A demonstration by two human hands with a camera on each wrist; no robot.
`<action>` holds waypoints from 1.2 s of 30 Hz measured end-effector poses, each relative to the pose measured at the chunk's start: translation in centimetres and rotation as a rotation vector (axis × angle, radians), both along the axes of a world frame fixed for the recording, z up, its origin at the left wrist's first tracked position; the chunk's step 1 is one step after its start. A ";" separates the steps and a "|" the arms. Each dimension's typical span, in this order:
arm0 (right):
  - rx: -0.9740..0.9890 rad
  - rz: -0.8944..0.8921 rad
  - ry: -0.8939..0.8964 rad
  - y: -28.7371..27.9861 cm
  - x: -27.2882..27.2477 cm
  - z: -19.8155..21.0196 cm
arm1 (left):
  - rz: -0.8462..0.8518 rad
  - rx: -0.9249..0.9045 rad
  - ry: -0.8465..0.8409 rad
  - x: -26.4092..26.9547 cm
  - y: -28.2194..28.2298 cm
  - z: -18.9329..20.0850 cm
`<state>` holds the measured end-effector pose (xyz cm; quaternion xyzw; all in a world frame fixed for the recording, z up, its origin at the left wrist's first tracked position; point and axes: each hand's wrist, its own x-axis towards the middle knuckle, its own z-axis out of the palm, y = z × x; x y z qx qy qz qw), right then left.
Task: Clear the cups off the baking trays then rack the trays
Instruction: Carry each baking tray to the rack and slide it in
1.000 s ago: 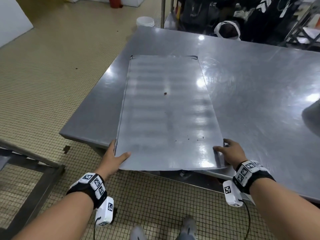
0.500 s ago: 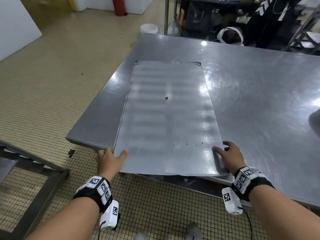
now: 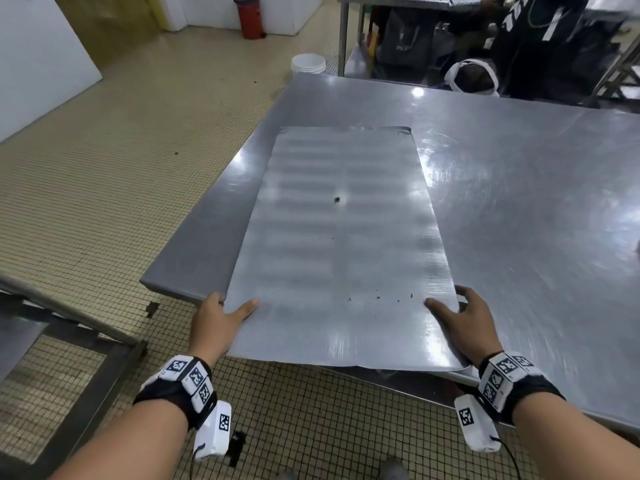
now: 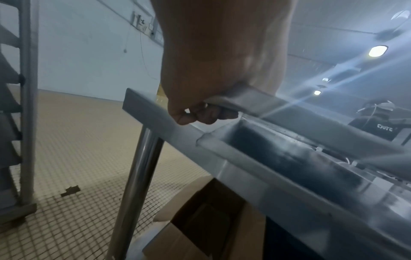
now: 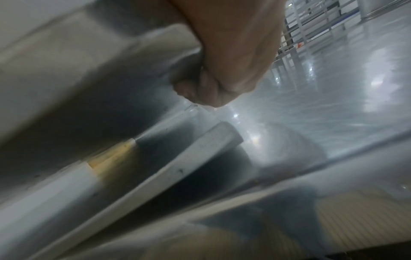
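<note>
A flat metal baking tray [image 3: 339, 244] lies on the steel table [image 3: 519, 202], its near end hanging past the table's front edge. It carries only a few dark crumbs; no cups are in view. My left hand [image 3: 221, 317] grips the tray's near left corner, thumb on top and fingers [image 4: 200, 115] curled beneath the tray's edge [image 4: 251, 102]. On the near right corner my right hand [image 3: 460, 318] holds the same way, with its fingers [image 5: 195, 89] curled under the rim.
A metal rack frame [image 3: 62, 323] stands low at the left on the tiled floor, its upright [image 4: 27, 105] showing in the left wrist view. An open cardboard box [image 4: 211, 219] sits under the table. A white bucket [image 3: 308, 64] and red bin [image 3: 250, 17] stand beyond.
Both hands have kept hold of the tray's near corners. The tray has come slightly toward me, further past the table's front edge, and the view has pulled back.
</note>
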<state>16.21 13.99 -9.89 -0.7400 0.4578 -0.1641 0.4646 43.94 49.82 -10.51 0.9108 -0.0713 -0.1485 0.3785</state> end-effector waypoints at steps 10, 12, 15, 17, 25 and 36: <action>-0.051 0.024 0.018 -2.3 4.0 1.9 | 0.011 0.042 -0.030 2.2 -2.4 0.9; -0.033 0.030 0.030 -3.1 4.4 1.1 | -0.003 0.075 -0.021 2.8 -2.7 0.7; 0.000 0.040 0.088 -3.8 4.2 -0.7 | -0.013 0.088 -0.021 3.3 -2.9 0.9; 0.000 0.051 0.165 -4.1 4.1 -1.4 | -0.039 0.134 -0.026 3.7 -2.8 1.3; -0.143 0.052 0.407 -4.2 3.3 -1.0 | -0.117 0.175 0.000 3.1 -1.1 0.7; -0.157 0.010 0.467 -0.8 -1.0 -1.7 | -0.105 -0.061 0.155 -0.6 -0.9 -0.4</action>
